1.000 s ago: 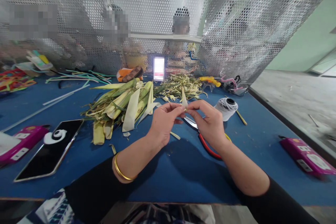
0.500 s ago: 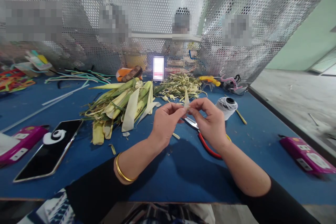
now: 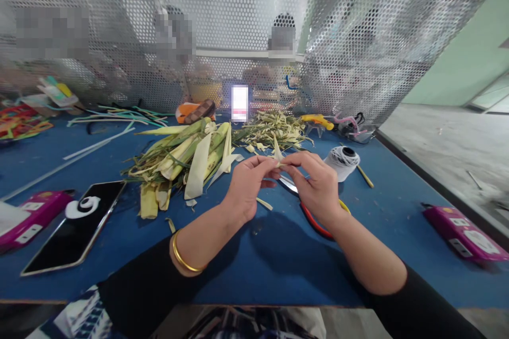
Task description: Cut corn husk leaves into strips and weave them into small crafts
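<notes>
Between my fingertips a small pale piece of husk points upward, its lower end pinched from both sides. My left hand is closed on it from the left, my right hand from the right, and the fingertips nearly touch. Beneath my right hand lie scissors with red and yellow handles, partly hidden. A white spool of thread stands just beyond that hand. Left of my hands rests a bundle of green and pale husks. A small husk strip lies below my fingers.
Shredded husk is heaped behind my hands, near a lit phone. A dark phone and a magenta power strip lie left; another magenta strip lies right. People sit behind the perforated screen.
Both hands have shifted slightly left with the husk piece, which now leans a little left. The fingers of my right hand have moved further over the piece.
</notes>
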Demonstrator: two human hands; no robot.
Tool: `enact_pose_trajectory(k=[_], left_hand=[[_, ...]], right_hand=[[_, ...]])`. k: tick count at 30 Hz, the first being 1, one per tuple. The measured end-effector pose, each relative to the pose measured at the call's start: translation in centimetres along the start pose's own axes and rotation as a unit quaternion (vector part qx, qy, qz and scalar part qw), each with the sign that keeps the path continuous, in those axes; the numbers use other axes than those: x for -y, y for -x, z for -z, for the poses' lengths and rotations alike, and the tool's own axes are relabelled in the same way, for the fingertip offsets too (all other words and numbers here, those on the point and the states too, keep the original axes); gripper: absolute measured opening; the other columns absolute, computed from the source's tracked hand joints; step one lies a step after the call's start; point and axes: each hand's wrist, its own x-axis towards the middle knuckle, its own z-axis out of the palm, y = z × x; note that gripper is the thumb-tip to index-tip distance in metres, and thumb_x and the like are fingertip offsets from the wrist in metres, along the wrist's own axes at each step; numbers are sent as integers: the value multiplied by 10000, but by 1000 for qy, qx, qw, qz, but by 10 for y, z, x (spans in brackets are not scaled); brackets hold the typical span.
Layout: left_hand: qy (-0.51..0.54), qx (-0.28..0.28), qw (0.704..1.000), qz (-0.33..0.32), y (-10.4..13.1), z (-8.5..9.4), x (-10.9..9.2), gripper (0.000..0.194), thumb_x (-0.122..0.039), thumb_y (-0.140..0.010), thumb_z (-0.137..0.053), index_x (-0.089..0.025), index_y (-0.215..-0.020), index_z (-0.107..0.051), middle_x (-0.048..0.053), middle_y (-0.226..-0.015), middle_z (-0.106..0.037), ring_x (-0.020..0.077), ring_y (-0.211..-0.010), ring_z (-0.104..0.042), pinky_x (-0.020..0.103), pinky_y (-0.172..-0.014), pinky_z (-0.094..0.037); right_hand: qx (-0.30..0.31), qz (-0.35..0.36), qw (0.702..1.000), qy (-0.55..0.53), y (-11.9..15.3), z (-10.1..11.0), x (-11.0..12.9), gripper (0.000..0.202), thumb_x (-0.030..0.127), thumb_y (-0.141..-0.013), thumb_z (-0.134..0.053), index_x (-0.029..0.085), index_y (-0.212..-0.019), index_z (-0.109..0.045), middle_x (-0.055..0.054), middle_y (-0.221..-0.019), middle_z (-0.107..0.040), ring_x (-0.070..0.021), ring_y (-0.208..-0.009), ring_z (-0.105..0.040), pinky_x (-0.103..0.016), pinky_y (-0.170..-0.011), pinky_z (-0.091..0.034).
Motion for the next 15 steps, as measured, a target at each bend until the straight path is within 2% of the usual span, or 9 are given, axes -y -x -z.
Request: enact_pose_trajectory(k=[3,8,12,14,15], left_hand=[[11,7,1000,20,0,0,-2,126,-213,-612,-722,-148,-693,-650,2,-655,-628,110,-621,-591,212,-552,-462],[13,-7,1000,-8,0,-2,1,98,-211,-628,-701,-152,-682,-644,-4,-635,-620,108,-617,-587,218,-562,-469],[-13,-4,999,-48,-1,-3,5,109,-233,-629,-703,-155,-685,-651,-1,-640,-634,118,-632,-600,223,-568,-472],[-40,1,997,-65,-1,-3,6,121,-253,-640,-705,-154,-692,-657,7,-658,-650,123,-642,-608,226,-576,-475],[-56,0,996,-72,-1,-2,6,124,-262,-651,-703,-154,-695,-659,10,-663,-657,125,-643,-610,227,-580,-475]], right_hand=[[4,-6,1000,-6,0,0,0,127,173,-895,-558,229,-829,-650,-8,-811,-693,-170,-792,-628,-310,-765,-467],[8,-46,998,-35,-1,0,2,125,174,-881,-550,222,-808,-640,-18,-818,-680,-179,-815,-622,-325,-771,-469],[-2,-107,992,-71,0,-1,4,74,197,-851,-568,208,-794,-615,-14,-784,-669,-167,-764,-616,-313,-732,-474],[-13,-152,983,-102,0,-2,3,38,207,-829,-583,203,-865,-593,-4,-768,-656,-155,-727,-615,-307,-709,-478],[-15,-174,977,-122,0,-3,2,104,212,-819,-590,202,-922,-581,3,-761,-651,-151,-711,-614,-305,-700,-480]])
